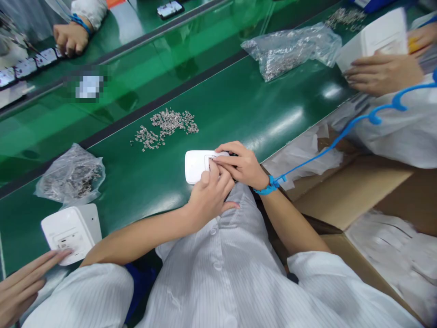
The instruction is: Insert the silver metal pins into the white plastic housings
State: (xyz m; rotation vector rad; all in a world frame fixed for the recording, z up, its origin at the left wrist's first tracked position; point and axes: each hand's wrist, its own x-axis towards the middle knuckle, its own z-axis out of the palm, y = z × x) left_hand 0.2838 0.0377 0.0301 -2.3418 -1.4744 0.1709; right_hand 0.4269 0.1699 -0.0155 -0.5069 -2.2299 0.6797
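White plastic, a small casing (197,166) lies flat on the green table (239,109) just in front of the person, so both hands can work on its top. The right hand (243,166) curls over its far end, pinning it; the left hand (210,193) presses closed fingertips onto the recess. A loose heap of small metal parts (167,125) sits near, within reach.
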